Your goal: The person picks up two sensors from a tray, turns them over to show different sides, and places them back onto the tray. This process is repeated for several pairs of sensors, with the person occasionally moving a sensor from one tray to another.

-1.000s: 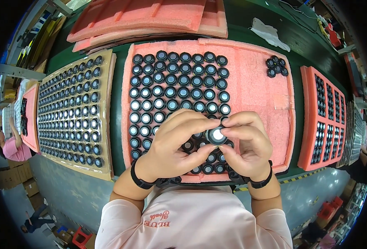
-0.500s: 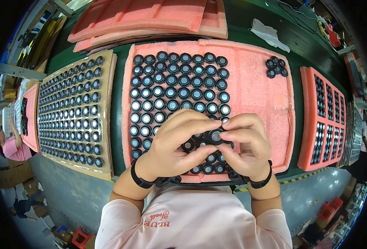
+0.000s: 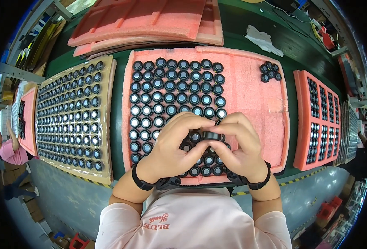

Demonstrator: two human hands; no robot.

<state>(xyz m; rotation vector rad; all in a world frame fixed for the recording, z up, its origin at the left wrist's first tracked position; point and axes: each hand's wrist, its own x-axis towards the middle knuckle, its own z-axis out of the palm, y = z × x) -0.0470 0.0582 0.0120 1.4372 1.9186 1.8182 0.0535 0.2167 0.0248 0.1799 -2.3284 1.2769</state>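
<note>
In front of my chest, my left hand (image 3: 176, 139) and my right hand (image 3: 243, 143) meet, fingers and thumbs bent inward. Between the fingertips they pinch one small black round part (image 3: 212, 135), turned so that its rim shows more than its face. Beneath my hands lies a pink foam tray (image 3: 256, 137). Rows of like black round parts (image 3: 170, 98) with grey disc centres fill its left and middle; my hands hide some of them. A small loose cluster of black parts (image 3: 270, 71) rests at the tray's far right corner.
To the left stands a brown tray (image 3: 111, 124) holding many such parts. On the right is a pink foam tray with compartments (image 3: 300, 120). Stacked pink foam sheets (image 3: 142, 23) and a white cloth (image 3: 263, 40) lie at the back. Another person (image 3: 11, 150) is at the far left.
The round part between my fingers has tilted from showing its face to showing its rim. My hands have shifted slightly left relative to the view, and the view itself has moved a little.
</note>
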